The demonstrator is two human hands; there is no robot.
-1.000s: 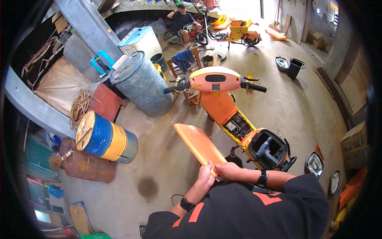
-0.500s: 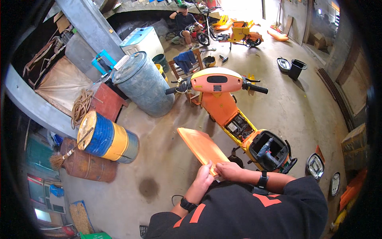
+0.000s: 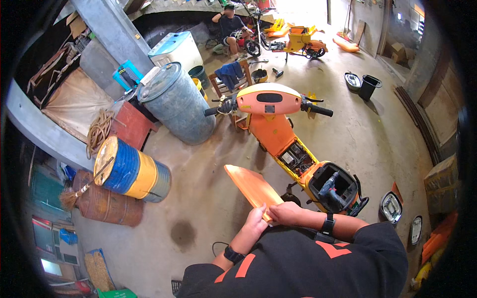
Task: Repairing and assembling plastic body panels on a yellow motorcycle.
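Observation:
Both of my hands grip the near end of a long orange plastic panel (image 3: 251, 184), which points away from me to the upper left. My left hand (image 3: 255, 218) is closed on its lower corner, and my right hand (image 3: 285, 212) is wrapped over the edge beside it. Just beyond stands an orange-and-yellow scooter (image 3: 268, 134) with its handlebar head (image 3: 271, 102) facing me, its floor compartment (image 3: 295, 159) uncovered and a cordless drill (image 3: 329, 191) lying in its open seat bucket (image 3: 348, 181).
A blue-yellow drum (image 3: 144, 176), rusty barrel (image 3: 104, 213) and plastic barrel (image 3: 179, 109) stand left. A chair (image 3: 231, 79) with blue cloth is beyond the scooter. A person (image 3: 231, 30) sits behind by another scooter (image 3: 300, 42). Loose lids (image 3: 391, 206) lie right; a black bin (image 3: 368, 87) stands farther back.
The panel's far end has swung slightly down and to the right, while both hands keep their hold on it.

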